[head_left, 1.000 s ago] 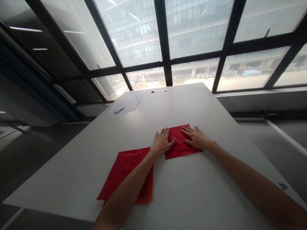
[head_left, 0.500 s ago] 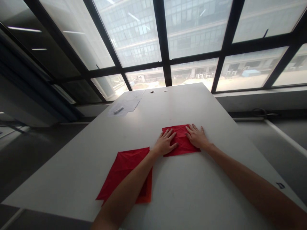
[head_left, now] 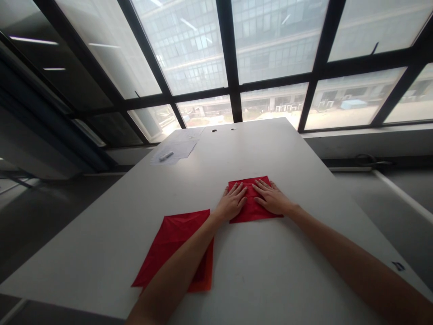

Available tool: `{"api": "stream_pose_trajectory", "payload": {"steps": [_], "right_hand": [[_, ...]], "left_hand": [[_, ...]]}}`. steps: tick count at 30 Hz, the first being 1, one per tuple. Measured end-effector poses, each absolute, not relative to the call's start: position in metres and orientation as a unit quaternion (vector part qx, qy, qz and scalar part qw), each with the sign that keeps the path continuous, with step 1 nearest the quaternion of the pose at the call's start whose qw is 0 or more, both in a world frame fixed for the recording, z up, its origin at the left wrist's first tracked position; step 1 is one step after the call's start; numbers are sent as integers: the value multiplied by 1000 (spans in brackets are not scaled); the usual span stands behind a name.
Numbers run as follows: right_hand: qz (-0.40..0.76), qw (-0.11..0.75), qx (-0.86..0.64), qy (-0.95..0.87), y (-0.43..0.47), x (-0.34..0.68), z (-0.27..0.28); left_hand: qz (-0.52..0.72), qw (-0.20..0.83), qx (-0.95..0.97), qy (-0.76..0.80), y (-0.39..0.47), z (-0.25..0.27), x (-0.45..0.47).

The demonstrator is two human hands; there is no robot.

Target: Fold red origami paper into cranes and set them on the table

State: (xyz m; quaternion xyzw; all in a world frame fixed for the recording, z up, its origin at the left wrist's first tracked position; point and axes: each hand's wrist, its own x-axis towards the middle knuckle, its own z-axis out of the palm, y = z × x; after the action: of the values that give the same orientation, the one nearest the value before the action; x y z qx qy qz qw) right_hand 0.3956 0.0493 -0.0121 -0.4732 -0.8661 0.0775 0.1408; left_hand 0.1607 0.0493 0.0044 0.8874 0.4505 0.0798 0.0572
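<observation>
Currently, your left hand [head_left: 232, 203] and right hand [head_left: 272, 199] lie flat, fingers spread, pinching nothing | red sheet [head_left: 251, 211] beneath both, on the white table [head_left: 287, 271] | uneven pressure could crease it; your left forearm [head_left: 184, 266] could drag the red-and-orange stack [head_left: 172, 239]

Daylight is pouring through the windows [head_left: 232, 58], washing out the building [head_left: 189, 40] outside and casting a pale sheen over the far half of the worktop [head_left: 250, 149]. The floor [head_left: 50, 212] off its left edge is lying in shadow, and wide-angle distortion is stretching the near left corner.
</observation>
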Motion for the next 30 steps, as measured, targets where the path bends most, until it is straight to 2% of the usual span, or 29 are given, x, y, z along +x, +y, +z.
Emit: {"api": "stream_pose_trajectory", "payload": {"steps": [5, 19, 30], "right_hand": [[79, 149, -477, -863, 52, 399, -11], [85, 257, -443, -855, 62, 412, -9], [51, 283, -473, -833, 60, 411, 0]], "left_hand": [[107, 75, 883, 450, 53, 4, 157], [249, 74, 857, 445, 59, 9, 153], [223, 89, 864, 443, 49, 17, 159]]}}
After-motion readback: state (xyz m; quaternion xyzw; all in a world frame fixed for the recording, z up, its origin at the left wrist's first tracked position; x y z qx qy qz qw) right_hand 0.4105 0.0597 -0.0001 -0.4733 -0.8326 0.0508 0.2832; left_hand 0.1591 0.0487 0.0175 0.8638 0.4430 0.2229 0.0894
